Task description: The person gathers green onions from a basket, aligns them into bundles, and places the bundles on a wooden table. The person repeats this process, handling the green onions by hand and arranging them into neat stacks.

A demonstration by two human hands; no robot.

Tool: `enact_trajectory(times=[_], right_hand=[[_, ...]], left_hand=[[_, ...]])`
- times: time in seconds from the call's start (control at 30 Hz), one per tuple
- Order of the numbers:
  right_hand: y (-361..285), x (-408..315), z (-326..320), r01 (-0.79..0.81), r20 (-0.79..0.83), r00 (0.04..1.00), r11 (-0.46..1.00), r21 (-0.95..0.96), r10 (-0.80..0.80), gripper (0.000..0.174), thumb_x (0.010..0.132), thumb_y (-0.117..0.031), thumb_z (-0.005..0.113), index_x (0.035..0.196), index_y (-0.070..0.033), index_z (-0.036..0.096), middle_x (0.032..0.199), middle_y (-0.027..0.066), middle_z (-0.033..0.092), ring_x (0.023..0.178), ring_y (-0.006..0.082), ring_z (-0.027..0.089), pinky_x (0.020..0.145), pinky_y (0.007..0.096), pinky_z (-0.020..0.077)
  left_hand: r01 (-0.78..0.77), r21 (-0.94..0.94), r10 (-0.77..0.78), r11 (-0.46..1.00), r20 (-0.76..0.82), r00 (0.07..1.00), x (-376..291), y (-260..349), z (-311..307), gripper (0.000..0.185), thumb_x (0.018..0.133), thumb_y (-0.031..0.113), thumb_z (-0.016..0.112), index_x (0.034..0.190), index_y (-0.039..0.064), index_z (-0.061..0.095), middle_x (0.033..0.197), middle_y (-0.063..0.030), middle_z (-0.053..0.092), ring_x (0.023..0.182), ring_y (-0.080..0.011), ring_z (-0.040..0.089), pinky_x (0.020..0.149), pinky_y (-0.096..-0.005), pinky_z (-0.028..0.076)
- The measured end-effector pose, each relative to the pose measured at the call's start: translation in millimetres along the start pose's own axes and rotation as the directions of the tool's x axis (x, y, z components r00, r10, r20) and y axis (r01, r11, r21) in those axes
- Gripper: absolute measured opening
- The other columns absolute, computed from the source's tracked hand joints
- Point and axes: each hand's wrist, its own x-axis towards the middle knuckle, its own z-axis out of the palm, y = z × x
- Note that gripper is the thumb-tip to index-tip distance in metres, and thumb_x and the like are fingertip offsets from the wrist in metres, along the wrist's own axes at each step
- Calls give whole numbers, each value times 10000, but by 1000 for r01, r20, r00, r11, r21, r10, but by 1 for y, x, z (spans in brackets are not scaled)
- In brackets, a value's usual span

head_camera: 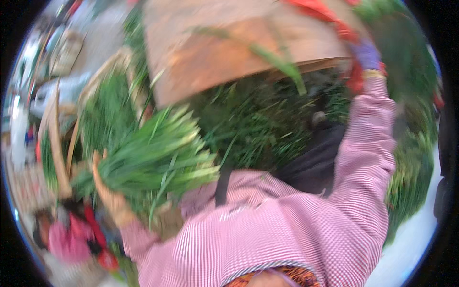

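Note:
My left hand [112, 195] is at the leaf side of a thick bundle of long green chive-like leaves [157, 158], touching it. Blur and the leaves hide how far its fingers close around them. The bundle's pale cut ends point right, towards my body's midline. Stretched far forward on the right, my right hand [366, 55] wears a purple glove and grips a strip of red plastic or cloth [319, 12]. Part of the red material hangs below that hand. A brown board [215, 64] lies ahead, with loose green leaves [276, 59] across it.
Loose leaves [251, 122] litter the dark space below the board. More greens fill a basket-like container [104, 77] at left. Large heaps of greens [408, 168] line the right. A person in pink [70, 236] is at lower left, near a wooden stool-like frame [57, 143].

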Motion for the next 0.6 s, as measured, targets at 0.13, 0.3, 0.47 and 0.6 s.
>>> enact_trajectory(times=[0.13, 0.3, 0.47, 0.6], right_hand=[[-12, 0, 26, 72, 175, 982, 997, -18, -68, 477, 872, -420, 577, 1264, -149, 588, 1234, 116, 591, 1120, 272, 568, 941, 378, 462], [-86, -46, -33, 381, -57, 917, 821, 425, -395, 422, 905, -339, 570, 1270, -126, 578, 1177, 111, 606, 1069, 233, 589, 898, 339, 476], [-214, -129, -127, 544, -231, 647, 227, 808, -727, 371, 938, -258, 562, 1276, -104, 568, 1120, 106, 620, 1018, 194, 609, 855, 301, 490], [-319, -174, -157, 322, -294, 553, -126, 938, -779, 381, 923, -223, 617, 1276, -91, 565, 1045, 90, 636, 987, 185, 617, 850, 288, 490]], left_hand=[[144, -459, -277, 877, -239, 931, 11, -5, -7, 479, 976, 315, 523, 1394, 87, 468, 1419, -172, 461, 1267, -274, 485, 1089, -443, 392], [125, -556, -333, 822, -290, 897, 14, -8, -12, 430, 964, 303, 558, 1328, 76, 541, 1310, -156, 567, 1173, -260, 564, 1019, -414, 467], [130, -595, -347, 793, -267, 899, 15, -8, -12, 405, 961, 300, 570, 1294, 70, 565, 1298, -118, 582, 1171, -252, 564, 1008, -409, 483], [39, -612, -293, 790, -321, 900, 6, -5, -16, 336, 962, 267, 576, 1238, 77, 586, 1295, -45, 595, 1201, -255, 547, 1005, -418, 492]])
